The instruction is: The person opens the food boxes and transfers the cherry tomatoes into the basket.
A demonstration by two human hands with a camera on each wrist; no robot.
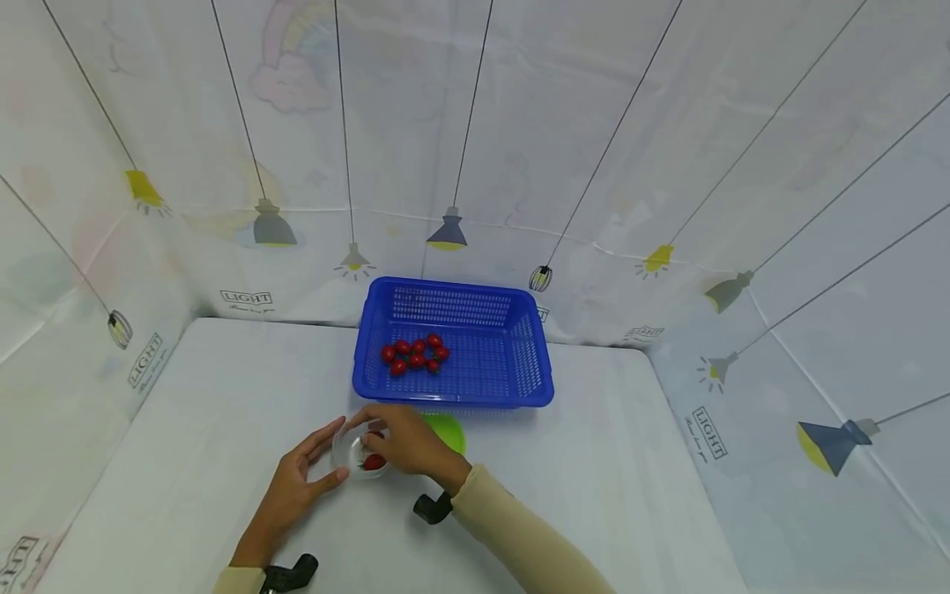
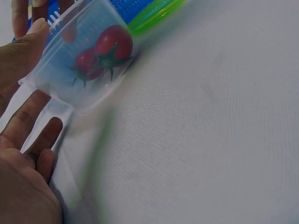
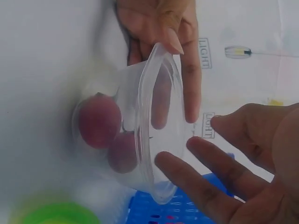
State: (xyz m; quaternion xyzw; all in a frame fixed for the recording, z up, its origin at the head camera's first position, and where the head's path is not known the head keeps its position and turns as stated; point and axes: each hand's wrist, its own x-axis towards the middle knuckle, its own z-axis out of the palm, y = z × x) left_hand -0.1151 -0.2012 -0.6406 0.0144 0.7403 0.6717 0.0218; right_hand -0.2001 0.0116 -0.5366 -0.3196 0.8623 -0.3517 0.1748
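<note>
A small clear plastic tub [image 1: 343,454] stands on the white table, with two cherry tomatoes [image 3: 99,121] with green stems at its bottom. My left hand [image 1: 293,483] holds the tub from the left, its thumb at the rim and fingers around the far side. Over the tub's mouth is my right hand [image 1: 404,441], fingers spread and bent a little, fingertips right at the rim with nothing between them. Part of a bright green round lid [image 1: 449,431] shows behind the right wrist, the rest hidden by it.
Behind the tub, a blue perforated basket [image 1: 453,402] stands near the table's back edge. Several cherry tomatoes [image 1: 417,360] lie in its left half. Printed cloth walls [image 1: 482,148] with lamp drawings rise behind the table and at both sides.
</note>
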